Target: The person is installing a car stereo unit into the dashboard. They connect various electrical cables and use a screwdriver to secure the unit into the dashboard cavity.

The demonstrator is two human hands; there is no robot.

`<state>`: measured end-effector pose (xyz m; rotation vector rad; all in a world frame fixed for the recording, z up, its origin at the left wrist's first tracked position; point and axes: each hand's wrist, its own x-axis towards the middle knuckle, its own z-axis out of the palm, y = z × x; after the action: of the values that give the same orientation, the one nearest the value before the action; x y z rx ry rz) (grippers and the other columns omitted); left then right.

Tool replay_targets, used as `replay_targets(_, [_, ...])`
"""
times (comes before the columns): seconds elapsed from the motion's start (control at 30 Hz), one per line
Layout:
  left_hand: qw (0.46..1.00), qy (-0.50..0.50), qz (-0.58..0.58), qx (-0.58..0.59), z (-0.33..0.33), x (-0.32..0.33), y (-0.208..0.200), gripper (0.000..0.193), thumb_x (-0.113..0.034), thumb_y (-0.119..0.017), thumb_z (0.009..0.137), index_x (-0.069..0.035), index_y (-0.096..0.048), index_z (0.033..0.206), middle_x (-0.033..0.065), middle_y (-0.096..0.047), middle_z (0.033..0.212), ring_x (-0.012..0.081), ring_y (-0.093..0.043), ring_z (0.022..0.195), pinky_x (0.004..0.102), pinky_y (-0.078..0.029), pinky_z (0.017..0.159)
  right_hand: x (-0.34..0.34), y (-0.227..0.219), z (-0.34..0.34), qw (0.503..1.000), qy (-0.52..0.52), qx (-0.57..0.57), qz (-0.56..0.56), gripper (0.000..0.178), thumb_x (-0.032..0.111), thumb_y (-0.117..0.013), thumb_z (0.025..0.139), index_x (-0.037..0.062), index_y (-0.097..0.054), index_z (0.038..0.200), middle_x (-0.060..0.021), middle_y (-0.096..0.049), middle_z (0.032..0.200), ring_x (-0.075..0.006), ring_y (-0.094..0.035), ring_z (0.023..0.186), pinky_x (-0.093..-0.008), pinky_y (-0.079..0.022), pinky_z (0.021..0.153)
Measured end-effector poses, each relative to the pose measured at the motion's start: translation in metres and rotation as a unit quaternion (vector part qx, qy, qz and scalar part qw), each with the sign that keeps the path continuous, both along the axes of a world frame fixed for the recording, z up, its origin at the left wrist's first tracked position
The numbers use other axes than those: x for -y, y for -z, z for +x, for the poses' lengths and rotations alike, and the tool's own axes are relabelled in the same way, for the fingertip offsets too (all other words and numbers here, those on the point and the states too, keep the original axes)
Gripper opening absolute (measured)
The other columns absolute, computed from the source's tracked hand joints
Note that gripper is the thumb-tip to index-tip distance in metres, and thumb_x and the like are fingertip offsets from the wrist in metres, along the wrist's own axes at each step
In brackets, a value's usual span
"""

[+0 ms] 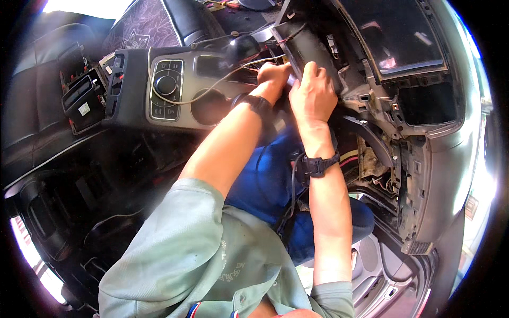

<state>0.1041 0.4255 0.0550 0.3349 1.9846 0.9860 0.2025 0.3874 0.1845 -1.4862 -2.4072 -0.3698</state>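
Note:
A dark flat panel (313, 50) with a pale edge stands tilted at the opened middle of the car's dashboard. My right hand (314, 95) is closed on its near end, knuckles up. Beside it, my left hand (273, 77) is closed at the panel's left edge, among thin wires. What its fingers hold is hidden. A pale cable (222, 79) runs from near that hand in a loop over the centre console (201, 111). A dark round gear knob (244, 49) rises just left of my left hand.
The console carries a round control dial (166, 85). A detached black trim piece (84, 103) with wires lies at the left. To the right are a dark screen (397, 37), an open dashboard frame (416, 180) and exposed wiring. The open car door (371, 265) is at the lower right.

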Motion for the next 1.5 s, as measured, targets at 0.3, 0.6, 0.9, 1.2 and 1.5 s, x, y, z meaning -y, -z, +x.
replay_targets(0.3, [0.992, 0.105, 0.018, 0.064, -0.023, -0.004, -0.009, 0.049, -0.05, -0.072, 0.087, -0.001, -0.072, 0.091, 0.012, -0.07, 0.077, 0.0259, -0.067, 0.066, 0.0406, -0.052, 0.062, 0.003, 0.003, 0.006, 0.989, -0.041, -0.133, 0.044, 0.028, 0.008, -0.074, 0.075, 0.0133, -0.051, 0.091, -0.0072, -0.057, 0.087, -0.0296, -0.063, 0.084, -0.0406, -0.056, 0.065])
replay_targets(0.6, [0.987, 0.113, 0.055, 0.096, -0.027, -0.005, -0.01, 0.048, -0.045, -0.071, 0.09, 0.003, -0.071, 0.089, 0.0129, -0.068, 0.078, 0.0248, -0.063, 0.062, 0.0392, -0.05, 0.059, -0.001, 0.005, 0.005, 0.996, -0.012, 0.008, 0.087, 0.014, 0.011, -0.061, 0.088, 0.0094, -0.049, 0.095, -0.0072, -0.055, 0.085, -0.0255, -0.065, 0.078, -0.0361, -0.057, 0.064])
replay_targets(0.9, [0.983, 0.147, 0.064, 0.085, -0.031, 0.002, -0.018, 0.044, -0.041, -0.069, 0.089, 0.003, -0.069, 0.089, 0.0126, -0.068, 0.073, 0.0244, -0.063, 0.059, 0.0378, -0.049, 0.054, 0.002, 0.001, 0.005, 0.997, -0.02, 0.052, 0.046, 0.014, 0.011, -0.063, 0.087, 0.0126, -0.054, 0.098, -0.0082, -0.059, 0.087, -0.0282, -0.068, 0.078, -0.0377, -0.059, 0.061])
replay_targets(1.2, [0.984, 0.167, 0.044, 0.052, -0.029, 0.01, -0.039, 0.043, -0.039, -0.069, 0.089, 0.003, -0.069, 0.083, 0.0095, -0.064, 0.069, 0.0198, -0.057, 0.056, 0.0378, -0.044, 0.052, 0.0, -0.01, 0.006, 0.995, -0.01, 0.098, -0.005, 0.008, 0.013, -0.059, 0.092, 0.0118, -0.056, 0.099, -0.0087, -0.064, 0.089, -0.0277, -0.071, 0.079, -0.0375, -0.062, 0.061])
replay_targets(1.5, [0.982, 0.15, 0.06, 0.101, -0.026, 0.004, -0.019, 0.038, -0.036, -0.07, 0.091, 0.002, -0.071, 0.088, 0.008, -0.067, 0.076, 0.0201, -0.06, 0.066, 0.0373, -0.048, 0.06, -0.004, -0.012, 0.005, 0.996, -0.016, 0.08, -0.036, 0.014, 0.008, -0.062, 0.087, 0.0098, -0.054, 0.099, -0.0114, -0.065, 0.09, -0.0319, -0.072, 0.08, -0.0409, -0.062, 0.062])
